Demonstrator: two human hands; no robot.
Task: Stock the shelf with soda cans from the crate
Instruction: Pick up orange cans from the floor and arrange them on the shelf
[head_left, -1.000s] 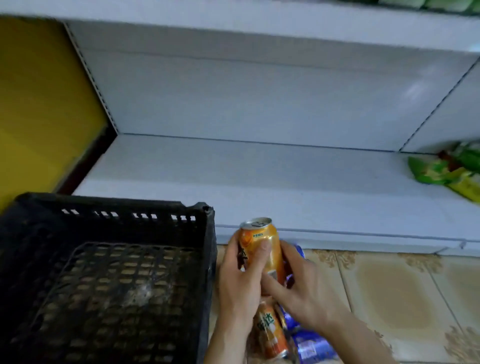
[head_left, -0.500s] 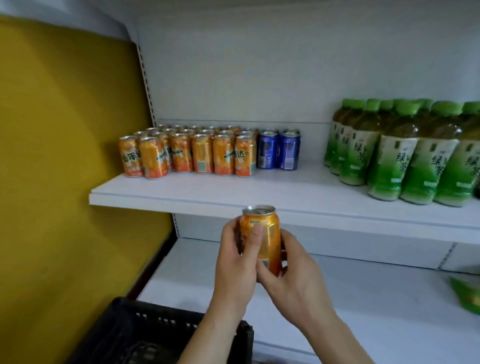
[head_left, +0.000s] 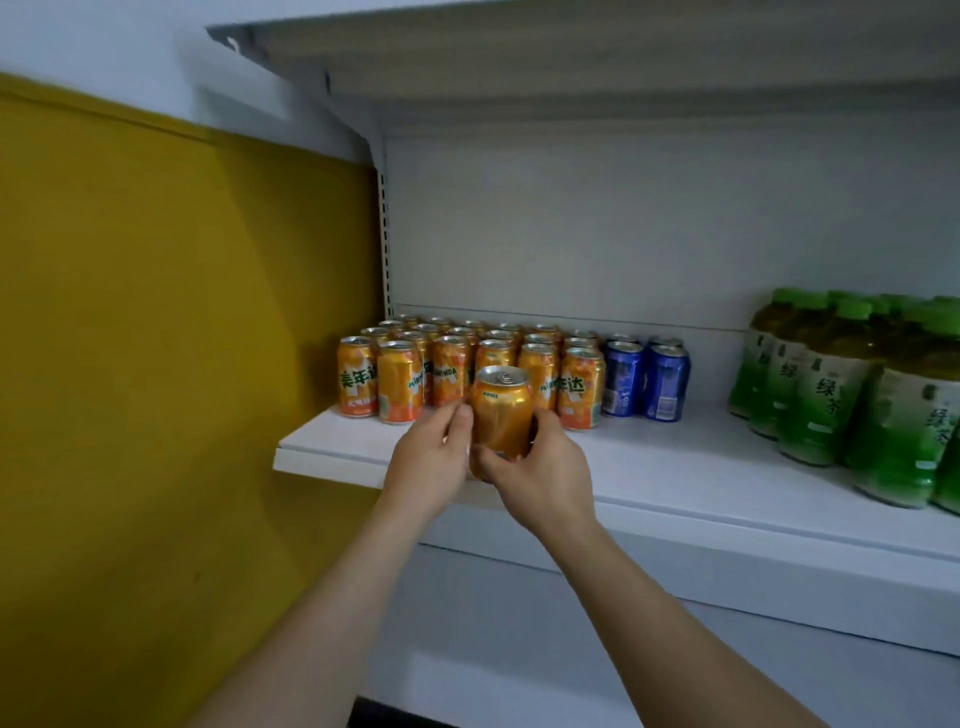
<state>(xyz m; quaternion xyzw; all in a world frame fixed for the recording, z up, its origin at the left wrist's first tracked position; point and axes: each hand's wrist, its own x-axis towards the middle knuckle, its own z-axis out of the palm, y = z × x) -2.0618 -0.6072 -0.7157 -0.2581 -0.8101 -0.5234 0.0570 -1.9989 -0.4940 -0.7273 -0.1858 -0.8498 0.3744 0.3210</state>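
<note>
Partly hidden behind the held orange can (head_left: 502, 410), front-row cans (head_left: 539, 371).

The orange can (head_left: 501, 413) is glossy metal with a bare silvery lid, like the orange cans (head_left: 457, 366) and blue cans (head_left: 647, 379) behind. The shelf (head_left: 675, 467) looks smooth, white, painted. The green bottles (head_left: 852, 400) are shiny clear plastic. The yellow wall (head_left: 171, 338) is matt.

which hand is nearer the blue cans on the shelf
Right. The right hand grips the orange can on the side facing the blue cans; the left hand holds its far side, further left.
</note>
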